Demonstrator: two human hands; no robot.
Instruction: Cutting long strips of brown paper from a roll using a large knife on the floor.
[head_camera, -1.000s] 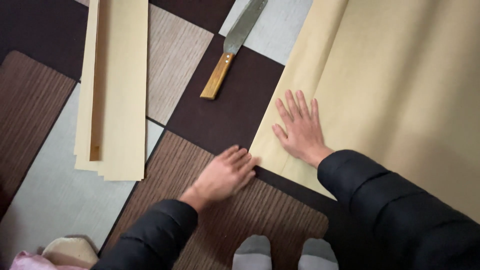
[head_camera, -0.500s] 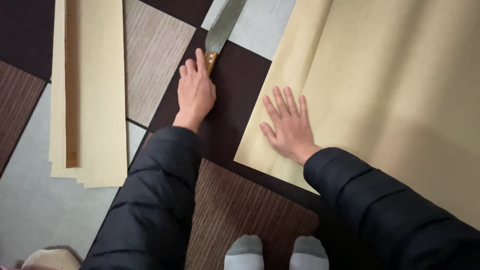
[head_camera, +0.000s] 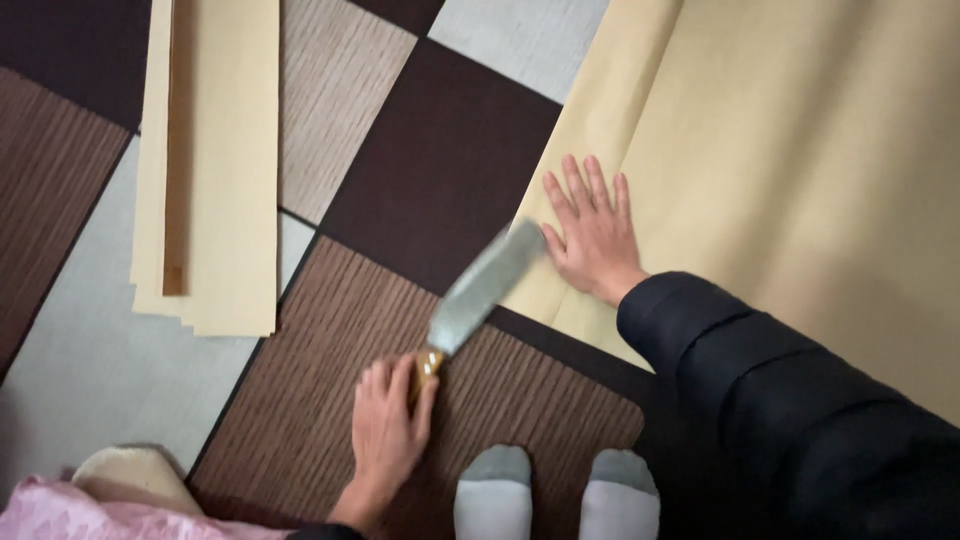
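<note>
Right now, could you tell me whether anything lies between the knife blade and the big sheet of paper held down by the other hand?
Nothing visible does. The knife, gripped by the left hand, already has its tip at the edge of the large paper sheet, beside the right hand pressing it flat.

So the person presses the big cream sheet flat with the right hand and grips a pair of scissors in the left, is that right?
Not quite. The head view shows the left hand gripping a wide-bladed knife by its wooden handle, not scissors. The rest holds: the right hand lies flat, fingers spread, on the big cream sheet.
</note>
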